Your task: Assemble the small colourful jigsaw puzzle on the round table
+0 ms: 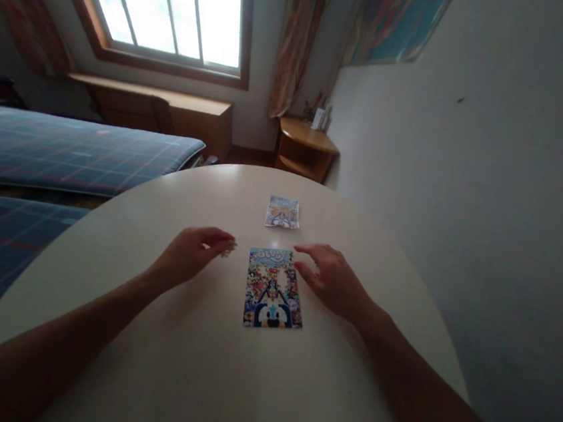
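A jigsaw puzzle [272,304] with a colourful cartoon dog picture lies flat on the white table, with pale gaps showing in its upper middle. To its left, my left hand [197,249] pinches a few small puzzle pieces [228,251] between thumb and fingers, their picture side not visible. My right hand [329,276] is at the puzzle's upper right edge, thumb and index finger apart; nothing shows between them. Whether its fingertips touch the puzzle is unclear. Beyond the puzzle lies a creased sheet or packet [283,212] printed with a similar picture.
The round white table [184,369] fills the foreground. Beds with blue plaid covers [66,151] stand to the left, and a white wall [489,192] is close on the right. A wooden corner shelf [309,135] and a long desk [192,99] stand behind, below a bright window.
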The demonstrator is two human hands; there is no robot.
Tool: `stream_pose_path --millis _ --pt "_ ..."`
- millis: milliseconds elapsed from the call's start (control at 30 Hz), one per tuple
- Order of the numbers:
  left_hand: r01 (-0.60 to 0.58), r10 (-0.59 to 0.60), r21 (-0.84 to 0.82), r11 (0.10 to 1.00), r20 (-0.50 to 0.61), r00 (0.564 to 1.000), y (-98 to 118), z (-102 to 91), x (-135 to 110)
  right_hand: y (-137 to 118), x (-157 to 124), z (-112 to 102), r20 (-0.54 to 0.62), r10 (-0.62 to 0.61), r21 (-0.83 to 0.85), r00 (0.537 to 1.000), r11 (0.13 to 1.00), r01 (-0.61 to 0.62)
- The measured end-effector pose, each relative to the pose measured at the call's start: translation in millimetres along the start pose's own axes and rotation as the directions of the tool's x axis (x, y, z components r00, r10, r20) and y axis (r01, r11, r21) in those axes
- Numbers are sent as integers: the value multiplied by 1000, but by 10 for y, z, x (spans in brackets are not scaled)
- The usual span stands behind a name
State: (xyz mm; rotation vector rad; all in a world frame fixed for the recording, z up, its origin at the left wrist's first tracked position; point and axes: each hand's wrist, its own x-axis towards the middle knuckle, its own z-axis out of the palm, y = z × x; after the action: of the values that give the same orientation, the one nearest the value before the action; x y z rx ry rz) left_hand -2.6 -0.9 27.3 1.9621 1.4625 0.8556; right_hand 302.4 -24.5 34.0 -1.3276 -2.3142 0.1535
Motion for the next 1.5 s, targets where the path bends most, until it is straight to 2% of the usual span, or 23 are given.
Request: stream_pose_path --millis 67,200,300,400,600,667,767,900,1100,1300,1500 --pt "10 -6 -162 987 27 1000 126 108 -66 -172 10 41 -55 0 42 999 999 2" --pt "64 -37 -347 936 82 996 252 289 -166 -393 7 139 -109 -35 93 993 995 46" --pt "60 -9 -359 931 142 990 266 359 -195 -434 7 193 -116 -63 103 991 992 75" --pt "34 22 -341 940 161 987 267 406 -208 -430 13 220 -132 -112 98 985 987 125" --pt "40 53 -405 913 218 975 276 464 -212 -392 20 257 -156 -182 89 971 976 197" --pt "8 57 -350 937 176 983 272 447 -201 -368 25 272 -150 -166 107 975 977 183" --pt "-93 100 -158 983 40 994 245 388 -185 -331 44 291 -134 -123 109 983 985 138" --pt "-173 176 64 983 -48 983 181 337 -176 -295 72 321 -104 -73 104 992 991 84" --pt "-332 331 135 934 30 943 86 422 -165 -306 80 395 -113 17 137 993 991 -1" --pt "-405 396 209 890 85 914 71 487 -169 -321 95 424 -69 39 141 997 990 -29" --pt "-456 430 249 855 155 890 102 471 -191 -316 87 432 -64 53 167 997 985 -41"
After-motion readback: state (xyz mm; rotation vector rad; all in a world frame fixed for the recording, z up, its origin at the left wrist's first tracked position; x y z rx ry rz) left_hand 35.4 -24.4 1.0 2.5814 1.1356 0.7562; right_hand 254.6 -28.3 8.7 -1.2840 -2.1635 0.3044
